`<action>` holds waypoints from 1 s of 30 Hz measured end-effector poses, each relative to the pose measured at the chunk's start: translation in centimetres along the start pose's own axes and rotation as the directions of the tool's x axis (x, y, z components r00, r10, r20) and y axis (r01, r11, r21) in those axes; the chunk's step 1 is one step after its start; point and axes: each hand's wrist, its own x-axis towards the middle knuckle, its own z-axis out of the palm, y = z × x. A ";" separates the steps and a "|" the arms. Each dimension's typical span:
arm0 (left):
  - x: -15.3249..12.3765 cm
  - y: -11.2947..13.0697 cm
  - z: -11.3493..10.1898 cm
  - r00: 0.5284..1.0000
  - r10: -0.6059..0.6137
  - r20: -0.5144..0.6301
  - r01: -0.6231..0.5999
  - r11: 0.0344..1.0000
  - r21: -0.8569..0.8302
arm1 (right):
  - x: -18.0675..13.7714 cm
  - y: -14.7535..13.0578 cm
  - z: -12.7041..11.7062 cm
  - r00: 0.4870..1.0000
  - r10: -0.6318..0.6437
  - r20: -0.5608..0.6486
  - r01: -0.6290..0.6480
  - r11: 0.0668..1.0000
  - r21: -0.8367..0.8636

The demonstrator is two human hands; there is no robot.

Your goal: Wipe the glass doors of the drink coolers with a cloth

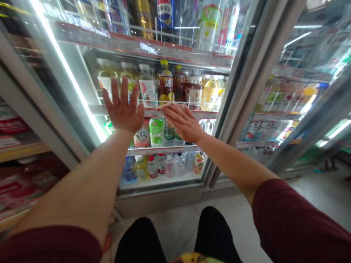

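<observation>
My left hand (123,107) is flat, fingers spread, palm against the glass door (82,69) of a drinks cooler. My right hand (182,122) lies beside it with fingers together and pointing left, also on the glass. Neither hand holds anything. Behind the glass, at hand height, stand a clear bottle with a white label (147,87), a dark bottle with a yellow cap (165,82) and a green-labelled bottle (157,131) on wire shelves.
The cooler's metal door frame (244,84) runs diagonally to my right, with a second glass door (296,98) beyond it. Open shelves with red packets (16,186) stand at left. Small bottles (164,166) line the bottom shelf. My knees are above the tiled floor (178,226).
</observation>
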 end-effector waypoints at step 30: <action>0.0 -0.7 0.3 1.000 0.010 0.027 -0.009 0.999 -0.046 | -10.7 3.4 4.4 0.806 0.406 -0.431 -0.420 0.905 0.066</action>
